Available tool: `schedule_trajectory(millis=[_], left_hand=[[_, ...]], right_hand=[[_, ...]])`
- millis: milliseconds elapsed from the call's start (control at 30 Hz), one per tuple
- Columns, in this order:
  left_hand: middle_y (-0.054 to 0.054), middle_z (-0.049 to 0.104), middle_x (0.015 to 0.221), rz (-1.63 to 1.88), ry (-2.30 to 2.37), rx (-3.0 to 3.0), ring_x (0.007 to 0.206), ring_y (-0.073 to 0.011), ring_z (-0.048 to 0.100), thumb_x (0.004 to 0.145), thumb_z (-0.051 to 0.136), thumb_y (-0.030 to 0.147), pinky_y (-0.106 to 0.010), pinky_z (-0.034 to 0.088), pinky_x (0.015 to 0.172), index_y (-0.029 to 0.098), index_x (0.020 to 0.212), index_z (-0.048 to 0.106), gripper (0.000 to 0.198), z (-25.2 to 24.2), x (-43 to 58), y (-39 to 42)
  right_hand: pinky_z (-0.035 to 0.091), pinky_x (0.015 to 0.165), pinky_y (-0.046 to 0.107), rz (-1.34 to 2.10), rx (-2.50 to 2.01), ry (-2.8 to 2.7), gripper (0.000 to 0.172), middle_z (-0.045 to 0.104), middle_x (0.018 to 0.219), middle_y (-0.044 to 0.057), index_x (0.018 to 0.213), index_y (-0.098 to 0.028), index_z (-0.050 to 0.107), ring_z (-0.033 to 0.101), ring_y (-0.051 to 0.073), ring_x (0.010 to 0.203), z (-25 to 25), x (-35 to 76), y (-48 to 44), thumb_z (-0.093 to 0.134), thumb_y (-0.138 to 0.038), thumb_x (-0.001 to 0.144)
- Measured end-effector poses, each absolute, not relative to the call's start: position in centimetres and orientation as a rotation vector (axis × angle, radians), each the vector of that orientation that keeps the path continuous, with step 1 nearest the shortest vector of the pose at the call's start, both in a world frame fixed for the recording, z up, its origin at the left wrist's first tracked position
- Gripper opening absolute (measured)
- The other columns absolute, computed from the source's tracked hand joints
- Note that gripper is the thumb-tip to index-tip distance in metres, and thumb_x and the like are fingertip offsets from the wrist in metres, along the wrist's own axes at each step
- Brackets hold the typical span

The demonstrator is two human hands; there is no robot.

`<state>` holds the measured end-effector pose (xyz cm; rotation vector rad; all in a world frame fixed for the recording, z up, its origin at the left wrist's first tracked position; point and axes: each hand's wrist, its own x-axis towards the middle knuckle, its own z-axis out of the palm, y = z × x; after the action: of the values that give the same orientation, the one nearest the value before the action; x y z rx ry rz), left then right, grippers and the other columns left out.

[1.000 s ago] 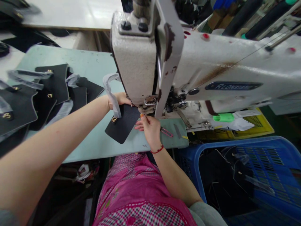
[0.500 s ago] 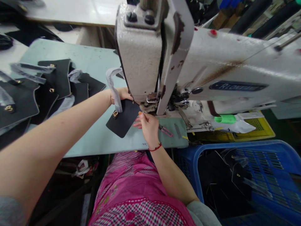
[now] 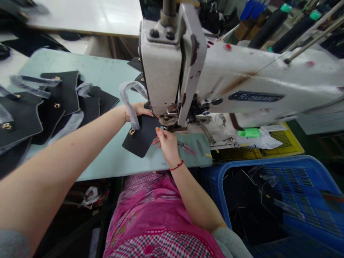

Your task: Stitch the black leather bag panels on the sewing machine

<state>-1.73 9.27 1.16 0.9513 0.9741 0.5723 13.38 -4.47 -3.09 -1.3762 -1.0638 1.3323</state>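
A black bag panel (image 3: 140, 138) lies under the head of the sewing machine (image 3: 162, 68). Its gold fitting (image 3: 131, 132) and plastic-wrapped handle (image 3: 128, 104) face up. At the panel's far edge, my left hand (image 3: 139, 109) grips it, with the thumb on top and some fingers hidden behind the handle. My right hand (image 3: 167, 141) pinches the near right edge, thumb and forefinger together close to the presser foot. The needle's contact with the panel is hidden. Just right of that hand, thread snips (image 3: 186, 147) with pink handles rest on the pale green table (image 3: 107, 164).
Several black bag panels (image 3: 64, 89) with wrapped handles are piled on the left of the table. More lie behind the machine head. A blue plastic basket (image 3: 224, 175) holding black panels stands at the lower right. Beyond it is a yellow crate (image 3: 291, 138).
The view has shifted a little, so the machine sits further left and the thread cones show more. Both hands keep nearly the same hold on the panel, which has barely moved.
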Motion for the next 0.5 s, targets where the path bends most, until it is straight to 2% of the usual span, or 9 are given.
schedule_trajectory(millis=[67,133,267,500], left_hand=[[-0.016,0.078,0.089,0.516,0.956,0.893,0.077,-0.0269,0.075,0.073,0.072,0.002,-0.043,0.061,0.077,-0.002,0.11,0.068,0.037,1.3,-1.9,8.5],[-0.013,0.078,0.094,0.52,0.922,0.843,0.075,-0.0244,0.075,0.074,0.074,0.007,-0.038,0.062,0.074,0.003,0.113,0.069,0.04,1.1,-2.1,7.4],[-0.011,0.079,0.097,0.662,0.945,0.773,0.082,-0.0286,0.076,0.071,0.079,0.018,-0.037,0.064,0.075,0.013,0.108,0.073,0.037,0.1,-2.0,4.5],[-0.011,0.079,0.098,0.831,1.053,0.629,0.086,-0.0312,0.076,0.069,0.08,0.019,-0.04,0.065,0.08,0.014,0.102,0.074,0.034,-0.9,-0.9,1.8]], right_hand=[[0.037,0.046,0.017,1.343,-1.364,-1.068,0.046,0.06,0.061,-0.001,0.068,-0.019,0.06,0.064,0.012,0.057,-3.2,13.8,-4.4,0.056,-0.06,0.088],[0.039,0.049,0.018,1.364,-1.358,-1.089,0.046,0.061,0.063,-0.001,0.067,-0.019,0.061,0.064,0.013,0.062,-3.2,14.6,-4.4,0.058,-0.06,0.087],[0.044,0.054,0.02,1.452,-1.354,-1.035,0.043,0.065,0.072,0.001,0.075,-0.018,0.068,0.061,0.014,0.069,-2.7,16.2,-4.4,0.065,-0.06,0.08],[0.046,0.056,0.021,1.527,-1.313,-0.973,0.043,0.061,0.07,0.0,0.073,-0.016,0.066,0.056,0.012,0.065,-1.7,17.2,-4.3,0.069,-0.059,0.076]])
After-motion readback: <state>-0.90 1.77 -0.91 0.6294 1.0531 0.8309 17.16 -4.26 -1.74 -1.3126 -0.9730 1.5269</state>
